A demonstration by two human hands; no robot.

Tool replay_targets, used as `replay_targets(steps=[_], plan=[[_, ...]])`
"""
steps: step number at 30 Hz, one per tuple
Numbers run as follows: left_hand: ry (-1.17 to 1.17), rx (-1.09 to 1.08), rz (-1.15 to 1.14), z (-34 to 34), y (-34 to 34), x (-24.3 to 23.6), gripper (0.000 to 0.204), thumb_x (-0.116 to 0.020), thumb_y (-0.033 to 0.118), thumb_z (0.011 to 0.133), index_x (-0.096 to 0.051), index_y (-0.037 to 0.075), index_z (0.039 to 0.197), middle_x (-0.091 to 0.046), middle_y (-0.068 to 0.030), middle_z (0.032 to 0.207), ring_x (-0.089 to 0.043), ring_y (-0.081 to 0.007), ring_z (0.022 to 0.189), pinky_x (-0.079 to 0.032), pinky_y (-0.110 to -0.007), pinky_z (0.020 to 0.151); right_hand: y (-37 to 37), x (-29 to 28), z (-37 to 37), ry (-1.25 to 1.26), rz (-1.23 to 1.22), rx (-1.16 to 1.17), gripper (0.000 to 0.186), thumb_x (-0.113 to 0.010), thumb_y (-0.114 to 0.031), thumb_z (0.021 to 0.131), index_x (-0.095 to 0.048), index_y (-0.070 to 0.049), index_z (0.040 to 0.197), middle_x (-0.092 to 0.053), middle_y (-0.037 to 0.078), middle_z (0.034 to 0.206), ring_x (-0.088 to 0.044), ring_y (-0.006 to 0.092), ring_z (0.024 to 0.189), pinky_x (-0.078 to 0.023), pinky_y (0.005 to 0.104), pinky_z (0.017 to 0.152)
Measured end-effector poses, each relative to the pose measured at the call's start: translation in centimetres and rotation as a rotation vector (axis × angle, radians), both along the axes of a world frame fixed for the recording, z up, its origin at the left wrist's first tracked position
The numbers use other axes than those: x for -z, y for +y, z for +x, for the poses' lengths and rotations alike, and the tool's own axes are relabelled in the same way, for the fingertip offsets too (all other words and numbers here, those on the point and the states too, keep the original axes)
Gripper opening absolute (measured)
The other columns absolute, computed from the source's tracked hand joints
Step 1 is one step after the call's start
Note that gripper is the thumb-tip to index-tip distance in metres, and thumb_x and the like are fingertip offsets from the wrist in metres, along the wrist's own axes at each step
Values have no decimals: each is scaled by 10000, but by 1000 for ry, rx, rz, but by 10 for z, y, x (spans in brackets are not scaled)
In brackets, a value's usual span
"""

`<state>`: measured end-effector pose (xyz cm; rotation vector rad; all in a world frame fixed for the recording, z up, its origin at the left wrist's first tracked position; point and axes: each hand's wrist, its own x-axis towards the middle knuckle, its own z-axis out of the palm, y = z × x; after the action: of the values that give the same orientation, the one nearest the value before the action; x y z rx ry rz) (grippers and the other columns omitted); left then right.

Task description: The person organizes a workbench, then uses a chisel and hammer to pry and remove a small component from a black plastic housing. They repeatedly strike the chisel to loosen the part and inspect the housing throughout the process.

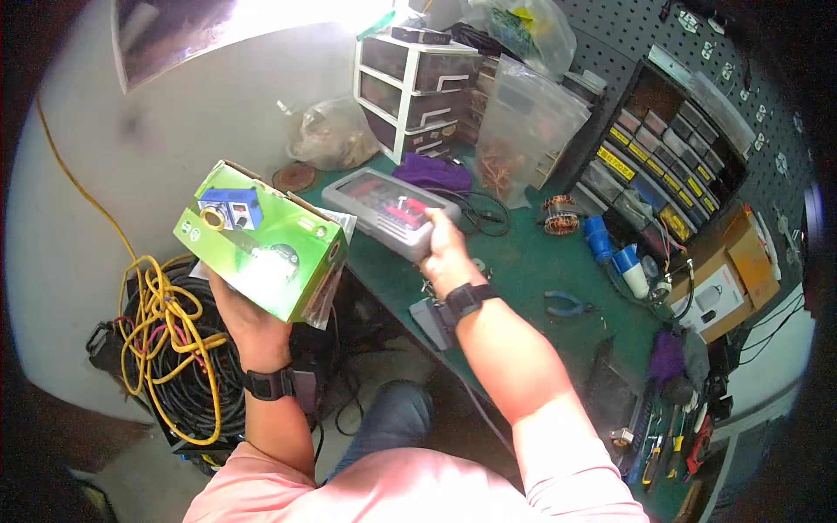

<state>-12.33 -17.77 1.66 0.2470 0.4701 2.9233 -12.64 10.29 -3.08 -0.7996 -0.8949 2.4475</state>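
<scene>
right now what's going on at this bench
Someone is handling two things at once. The left hand holds up a green box just off the left side of the bench. The right hand grips the near right end of a gray case; whether it is lifted or resting on the bench is hard to tell. Pliers lie on the bench, to the right of the right hand.
</scene>
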Motion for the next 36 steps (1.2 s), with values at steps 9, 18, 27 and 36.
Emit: replay_targets(steps=[9,18,27,36], plan=[[5,35,24,-14,17,-2,521,-446,455,993,-454,109,1383,-516,-61,1371,-487,-275,1241,-384,-450,1050,2,0,-6,-52,142,-233,445,-579,-248,939,-485,-7,1300,-595,160,1203,-620,335,1040,-507,504,900],[-26,136,46,-61,79,-15,548,-526,488,945,-478,124,1352,-485,-81,1395,-456,-295,1274,-357,-504,1075,26,-96,116,-162,818,-296,470,-648,-173,876,-513,27,1279,-552,149,1243,-564,246,1107,-503,382,917],[-54,302,-3,-97,145,5,669,-431,622,933,-440,142,1399,-457,-102,1424,-424,-336,1294,-317,-539,1078,79,-135,250,-336,1087,54,229,-618,-113,901,-621,-10,1105,-660,84,1028,-643,164,901,-549,295,754],[-129,456,-286,-107,158,6,620,-345,580,973,-463,119,1371,-520,-130,1367,-514,-348,1215,-391,-563,1015,50,-133,297,-302,1101,-77,196,-618,-95,900,-621,-2,1072,-669,75,965,-645,142,838,-539,274,728]])
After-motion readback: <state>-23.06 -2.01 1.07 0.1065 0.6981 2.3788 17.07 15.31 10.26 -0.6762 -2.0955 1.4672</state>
